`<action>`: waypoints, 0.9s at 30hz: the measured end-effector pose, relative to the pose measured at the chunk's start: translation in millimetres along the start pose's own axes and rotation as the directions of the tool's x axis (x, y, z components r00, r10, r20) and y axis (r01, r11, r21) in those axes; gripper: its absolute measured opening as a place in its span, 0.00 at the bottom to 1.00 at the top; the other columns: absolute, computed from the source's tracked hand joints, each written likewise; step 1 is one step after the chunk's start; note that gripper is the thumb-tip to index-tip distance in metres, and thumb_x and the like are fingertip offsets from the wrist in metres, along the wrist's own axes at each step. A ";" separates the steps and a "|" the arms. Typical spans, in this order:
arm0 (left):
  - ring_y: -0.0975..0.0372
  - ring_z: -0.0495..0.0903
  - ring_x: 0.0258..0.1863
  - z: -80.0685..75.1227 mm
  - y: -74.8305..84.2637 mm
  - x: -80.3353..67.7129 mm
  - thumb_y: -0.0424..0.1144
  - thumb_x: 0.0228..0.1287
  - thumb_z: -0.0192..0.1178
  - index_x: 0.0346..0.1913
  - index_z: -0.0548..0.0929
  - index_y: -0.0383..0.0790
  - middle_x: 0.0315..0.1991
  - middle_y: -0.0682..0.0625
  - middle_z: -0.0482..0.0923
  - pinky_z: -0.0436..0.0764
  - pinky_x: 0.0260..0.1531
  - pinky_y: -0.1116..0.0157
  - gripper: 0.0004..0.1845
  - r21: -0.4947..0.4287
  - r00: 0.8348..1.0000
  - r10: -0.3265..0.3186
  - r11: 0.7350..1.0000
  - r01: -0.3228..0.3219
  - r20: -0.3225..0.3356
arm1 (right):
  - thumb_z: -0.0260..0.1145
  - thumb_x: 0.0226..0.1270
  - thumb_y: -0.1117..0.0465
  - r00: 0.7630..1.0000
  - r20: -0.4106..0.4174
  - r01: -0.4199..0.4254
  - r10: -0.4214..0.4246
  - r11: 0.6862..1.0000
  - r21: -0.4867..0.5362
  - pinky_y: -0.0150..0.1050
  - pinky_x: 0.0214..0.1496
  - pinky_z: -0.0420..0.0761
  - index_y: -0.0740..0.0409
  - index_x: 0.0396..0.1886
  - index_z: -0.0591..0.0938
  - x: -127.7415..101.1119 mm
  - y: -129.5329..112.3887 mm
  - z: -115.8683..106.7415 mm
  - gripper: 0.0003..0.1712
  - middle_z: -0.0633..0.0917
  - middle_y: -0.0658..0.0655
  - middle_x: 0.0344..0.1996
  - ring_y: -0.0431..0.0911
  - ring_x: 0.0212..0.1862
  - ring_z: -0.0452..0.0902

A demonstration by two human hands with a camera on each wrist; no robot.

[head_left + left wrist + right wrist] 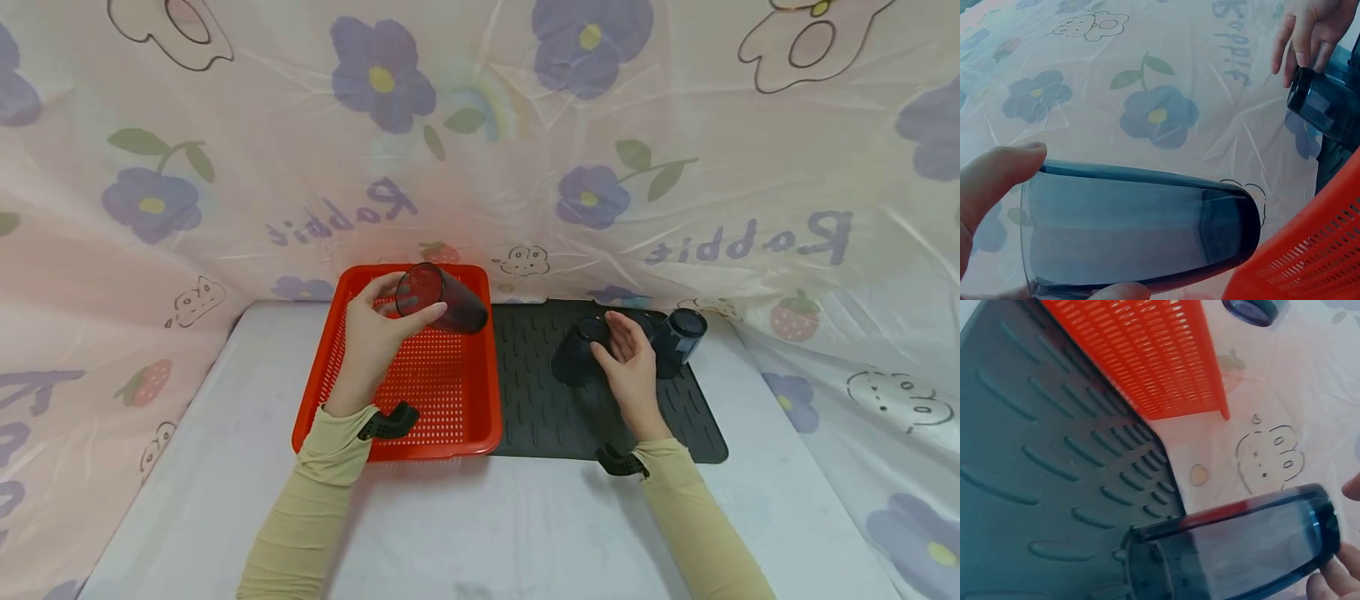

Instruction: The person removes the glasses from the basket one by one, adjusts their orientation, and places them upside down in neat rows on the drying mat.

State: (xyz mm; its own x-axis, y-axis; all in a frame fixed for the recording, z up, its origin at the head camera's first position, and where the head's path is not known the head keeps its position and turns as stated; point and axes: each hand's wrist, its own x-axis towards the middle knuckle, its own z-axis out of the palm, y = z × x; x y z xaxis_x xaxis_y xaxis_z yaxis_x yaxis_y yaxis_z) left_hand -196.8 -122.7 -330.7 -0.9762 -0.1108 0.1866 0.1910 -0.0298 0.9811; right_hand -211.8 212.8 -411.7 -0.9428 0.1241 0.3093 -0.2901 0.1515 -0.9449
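Observation:
My left hand (pixel 408 304) grips a dark, see-through blue cup (pixel 457 308) on its side, thumb on one wall and fingers on the other, above the far end of the orange perforated tray (pixel 420 392). The left wrist view shows this cup (pixel 1135 231) close up, its base pointing right. On the black ridged mat (pixel 540 400), my right hand (pixel 611 337) holds a second dark cup (pixel 573 358) by its end. In the right wrist view that cup (pixel 1241 550) is tilted over the mat (pixel 1035 456), with fingertips (pixel 1335 575) at its rim.
Another dark cup (pixel 678 337) stands on the mat's far right, just beyond my right hand. Tray and mat lie side by side on a pale table (pixel 480 517). A floral plastic sheet (pixel 480 150) walls in the back and both sides.

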 end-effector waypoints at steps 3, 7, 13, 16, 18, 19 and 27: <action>0.49 0.78 0.48 1.8 -8.3 4.2 0.40 0.48 0.76 0.59 0.75 0.39 0.53 0.41 0.73 0.83 0.35 0.65 0.33 -0.024 1.000 0.004 1.000 -0.004 -0.008 | 0.62 0.65 0.74 1.000 0.004 0.016 -0.016 0.999 0.037 0.49 0.68 0.60 0.67 0.66 0.67 0.2 -2.1 -2.1 0.29 0.69 0.65 0.64 0.56 0.68 0.61; 0.49 0.77 0.49 6.9 -10.9 4.8 0.41 0.47 0.76 0.59 0.75 0.40 0.54 0.43 0.74 0.83 0.36 0.64 0.34 -0.047 1.000 0.004 0.999 -0.004 -0.005 | 0.60 0.67 0.72 1.000 0.001 0.016 -0.016 0.998 0.068 0.40 0.65 0.66 0.64 0.65 0.68 0.6 0.3 -6.0 0.27 0.70 0.65 0.64 0.56 0.68 0.61; 0.50 0.78 0.48 13.3 -10.4 3.2 0.40 0.48 0.76 0.59 0.75 0.40 0.53 0.42 0.76 0.83 0.35 0.63 0.34 -0.086 1.000 -0.003 0.996 0.003 0.004 | 0.58 0.69 0.71 0.998 -0.016 0.059 -0.058 0.994 0.096 0.29 0.58 0.72 0.63 0.65 0.69 3.3 10.5 -8.2 0.25 0.70 0.67 0.63 0.54 0.66 0.65; 0.49 0.78 0.48 17.1 -10.1 2.9 0.39 0.48 0.76 0.59 0.74 0.40 0.52 0.41 0.76 0.83 0.35 0.63 0.34 -0.103 1.000 -0.007 0.995 0.008 0.013 | 0.58 0.70 0.70 0.997 -0.014 0.079 -0.078 0.989 0.121 0.30 0.59 0.71 0.63 0.65 0.70 2.6 6.3 -6.8 0.24 0.72 0.65 0.62 0.54 0.65 0.67; 0.48 0.77 0.48 20.0 -9.6 2.5 0.39 0.48 0.76 0.59 0.74 0.40 0.52 0.40 0.76 0.83 0.35 0.63 0.34 -0.113 1.000 -0.007 0.994 0.009 0.018 | 0.58 0.70 0.70 0.997 -0.004 0.078 -0.078 0.987 0.142 0.30 0.59 0.71 0.62 0.65 0.70 1.7 1.5 -5.7 0.24 0.72 0.65 0.62 0.54 0.64 0.67; 0.47 0.77 0.48 21.3 -9.7 2.3 0.39 0.48 0.76 0.59 0.75 0.40 0.52 0.40 0.76 0.84 0.35 0.63 0.34 -0.117 1.000 -0.002 0.993 0.004 0.019 | 0.57 0.71 0.69 0.997 0.003 0.077 -0.078 0.986 0.151 0.30 0.59 0.71 0.61 0.65 0.70 0.9 -1.0 -4.9 0.24 0.72 0.65 0.62 0.54 0.64 0.67; 0.48 0.77 0.48 31.2 -9.8 0.2 0.40 0.48 0.76 0.61 0.73 0.40 0.52 0.39 0.75 0.84 0.37 0.60 0.35 -0.142 0.999 -0.005 0.990 0.011 0.040 | 0.53 0.73 0.71 0.990 0.086 0.086 -0.110 0.965 0.249 0.34 0.61 0.71 0.68 0.67 0.65 -2.4 -13.6 5.3 0.24 0.70 0.69 0.62 0.59 0.64 0.66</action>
State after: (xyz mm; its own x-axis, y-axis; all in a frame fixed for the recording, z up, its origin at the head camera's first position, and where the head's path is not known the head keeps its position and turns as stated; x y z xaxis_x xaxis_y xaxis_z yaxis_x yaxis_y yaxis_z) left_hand -202.1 -91.5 -338.7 -0.9805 -0.0710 0.1832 0.1929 -0.1721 0.9660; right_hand -206.5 205.2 -400.2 -0.9156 0.0217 0.4015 -0.4018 -0.0868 -0.9116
